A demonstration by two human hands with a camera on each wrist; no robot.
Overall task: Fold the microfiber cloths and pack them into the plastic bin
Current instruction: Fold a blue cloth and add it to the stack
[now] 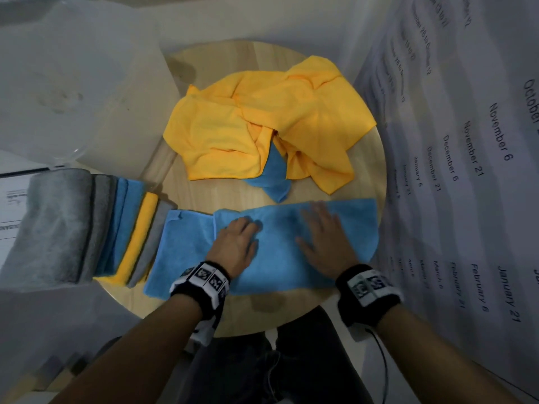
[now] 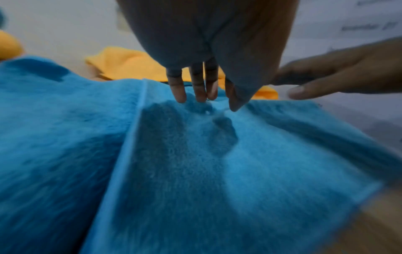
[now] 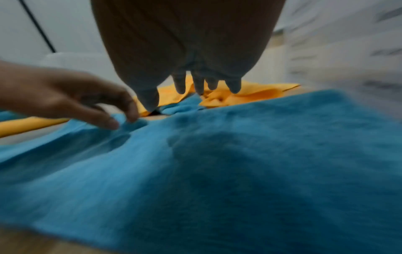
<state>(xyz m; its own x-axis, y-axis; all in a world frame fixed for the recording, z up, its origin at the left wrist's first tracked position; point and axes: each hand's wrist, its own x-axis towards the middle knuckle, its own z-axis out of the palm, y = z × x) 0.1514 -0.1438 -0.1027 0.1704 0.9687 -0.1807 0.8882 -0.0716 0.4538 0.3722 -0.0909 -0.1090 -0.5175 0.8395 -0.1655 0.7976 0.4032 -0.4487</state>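
Observation:
A blue microfiber cloth (image 1: pixel 280 263) (image 2: pixel 195 171) (image 3: pixel 217 180) lies as a long strip along the near edge of the round wooden table (image 1: pixel 198 193), its right part folded over the left. My left hand (image 1: pixel 236 243) (image 2: pixel 195 91) rests on it near the fold edge, straight fingers touching the pile. My right hand (image 1: pixel 323 240) (image 3: pixel 202 86) lies flat on the cloth further right, fingers spread and slightly blurred. Behind them sits a crumpled heap of yellow cloths (image 1: pixel 233 132) (image 2: pixel 126 63) (image 3: pixel 250 92) with another blue cloth (image 1: pixel 274 176) tucked under it.
At the left, folded grey, blue and yellow cloths (image 1: pixel 96 228) stand in a row on edge. A translucent plastic piece (image 1: pixel 73 83) lies behind them. A printed sheet with dates (image 1: pixel 466 141) hangs on the right. My dark trousers (image 1: pixel 291 360) show below the table edge.

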